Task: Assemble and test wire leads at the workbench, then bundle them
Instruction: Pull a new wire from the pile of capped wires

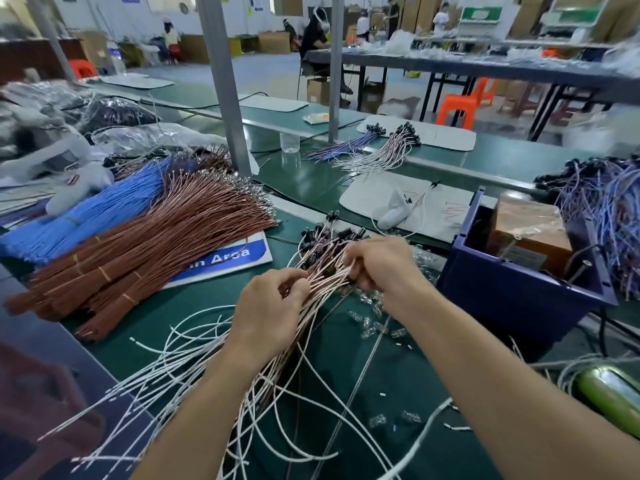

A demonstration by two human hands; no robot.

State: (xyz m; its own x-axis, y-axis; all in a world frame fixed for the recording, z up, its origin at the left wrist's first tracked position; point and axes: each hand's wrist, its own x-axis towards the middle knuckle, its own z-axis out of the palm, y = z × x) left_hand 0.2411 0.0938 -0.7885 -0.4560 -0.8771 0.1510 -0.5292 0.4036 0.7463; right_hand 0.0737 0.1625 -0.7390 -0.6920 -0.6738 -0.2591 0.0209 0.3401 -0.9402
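A loose bundle of white and pinkish wire leads (pixel 322 282) with black connector ends lies on the green bench, fanning out toward me. My left hand (pixel 268 310) is closed around the bundle near its middle. My right hand (pixel 382 268) pinches the leads just behind the black connectors (pixel 322 233). The free white tails (pixel 180 372) spread across the mat below my wrists.
Tied stacks of brown wires (pixel 156 251) and blue wires (pixel 90 213) lie at left on a blue-and-white sign (pixel 235 258). A dark blue bin (pixel 519 285) with a cardboard box stands at right. Small clear parts (pixel 370 323) are scattered on the mat. More finished leads (pixel 377 150) lie farther back.
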